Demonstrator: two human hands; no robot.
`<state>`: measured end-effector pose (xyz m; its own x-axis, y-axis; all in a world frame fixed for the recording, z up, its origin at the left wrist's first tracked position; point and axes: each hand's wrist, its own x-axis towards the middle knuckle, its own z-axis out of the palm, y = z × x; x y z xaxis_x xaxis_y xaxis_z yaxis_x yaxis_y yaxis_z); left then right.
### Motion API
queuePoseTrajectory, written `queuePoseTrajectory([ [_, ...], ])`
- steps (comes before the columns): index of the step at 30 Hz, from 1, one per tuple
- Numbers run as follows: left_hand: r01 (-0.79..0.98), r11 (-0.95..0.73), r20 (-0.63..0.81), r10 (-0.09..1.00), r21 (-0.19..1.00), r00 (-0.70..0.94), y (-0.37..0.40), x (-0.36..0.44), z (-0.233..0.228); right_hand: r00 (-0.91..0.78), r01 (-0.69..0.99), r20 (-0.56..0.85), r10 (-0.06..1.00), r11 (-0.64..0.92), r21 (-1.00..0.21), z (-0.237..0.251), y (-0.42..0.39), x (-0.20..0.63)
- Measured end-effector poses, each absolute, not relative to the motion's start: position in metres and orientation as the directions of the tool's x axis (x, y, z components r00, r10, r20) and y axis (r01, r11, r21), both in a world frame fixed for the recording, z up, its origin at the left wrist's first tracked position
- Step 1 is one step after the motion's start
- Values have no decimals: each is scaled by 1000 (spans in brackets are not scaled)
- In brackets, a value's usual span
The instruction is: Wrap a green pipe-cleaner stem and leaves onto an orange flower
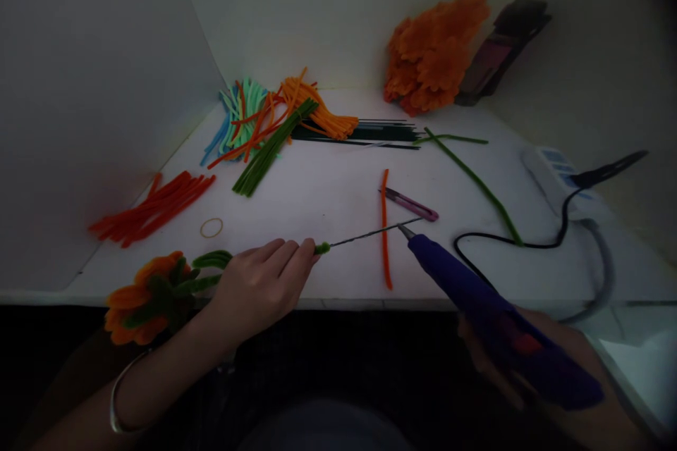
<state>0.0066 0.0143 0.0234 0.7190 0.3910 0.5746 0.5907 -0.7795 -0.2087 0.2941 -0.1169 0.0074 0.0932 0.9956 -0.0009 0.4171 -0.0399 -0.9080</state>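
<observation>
Along the front edge of the table (328,190), flower stem held out sideways by the left hand (264,275). Left fingers curled tight around it, thumb side facing right; a bit of green wrapping (321,249) pokes out past them. From there bare wire (357,237) runs right and slightly away from the body, thin and near straight: that's the long axis. Orange flower (142,299) sits at the opposite end, left of the wrist, hanging over the table edge, with green leaves (211,261) between it and the fist.

Right hand (558,335) grasps a blue glue gun (460,275), fingers wrapped around the body; too dark to tell if the trigger is pressed. Gun slants up and to the left, so its nozzle (406,231) meets the line of the wire at an angle, toward the far end. Contact between the two: cannot tell, they overlap in view. Green wrapping lies left of the nozzle, well apart, with bare wire between. Left hand is nearer the wrapping, nozzle nearer the wire's free end.

Wire crosses over an orange strip (386,261) lying roughly fore-and-aft; touching or not, unclear. Pink cutter (412,205) just beyond the wire, near its tip. Black cord (476,234) loops right of the gun.
</observation>
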Motion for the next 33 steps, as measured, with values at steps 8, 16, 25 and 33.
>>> queuePoseTrajectory([
  [8,597,-776,583,394,-204,711,16,2,22,58,244,-135,989,-145,-959,9,-118,289],
  [16,589,-792,612,391,-157,688,21,-6,21,210,780,70,975,-124,-613,27,-76,321],
  [25,553,-833,481,498,32,722,27,-9,25,59,979,183,981,-21,-202,4,16,347],
  [33,553,-824,246,566,125,787,36,-4,41,265,962,180,947,-246,-119,21,49,400],
])
